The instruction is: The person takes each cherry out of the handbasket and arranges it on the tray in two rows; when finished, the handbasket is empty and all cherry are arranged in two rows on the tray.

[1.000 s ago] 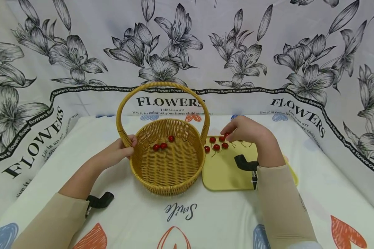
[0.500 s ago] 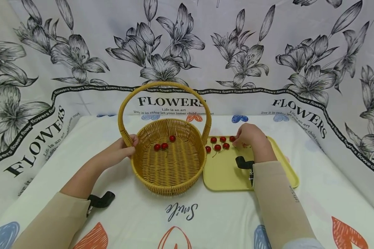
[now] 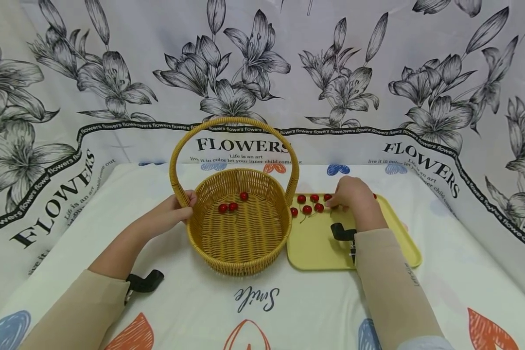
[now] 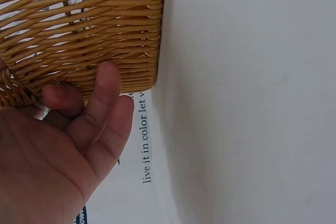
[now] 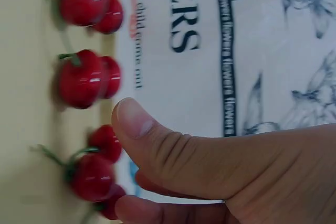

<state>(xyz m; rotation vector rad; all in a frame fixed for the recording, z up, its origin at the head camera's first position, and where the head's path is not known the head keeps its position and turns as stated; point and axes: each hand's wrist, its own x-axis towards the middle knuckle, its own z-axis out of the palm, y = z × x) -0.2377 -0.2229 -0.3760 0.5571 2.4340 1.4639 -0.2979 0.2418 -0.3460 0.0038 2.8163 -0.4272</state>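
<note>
My left hand (image 3: pixel 177 206) grips the rim of the yellow wicker basket (image 3: pixel 240 266) beside the foot of its handle. In the left wrist view, its fingers (image 4: pixel 107 85) lie against the woven wall. Three red cherries (image 3: pixel 233 206) sit in the back part of the basket. My right hand (image 3: pixel 349 195) is over the back of the yellow tray (image 3: pixel 319 253), beside several red cherries (image 3: pixel 306 209) with green stems. In the right wrist view, thumb and finger stand apart, with cherries (image 5: pixel 92 177) just beyond the gap. The hand hides some of the row.
The tray is right of the basket, nearly touching it. A patterned white cloth (image 3: pixel 192 306) covers the table, and a flower-printed curtain (image 3: pixel 262 102) stands behind. The tall basket handle (image 3: pixel 234 120) arches over the basket.
My right hand has moved right and slightly nearer along the cherries, and a cherry that was at its fingertips now lies on the tray. The left hand stays on the basket.
</note>
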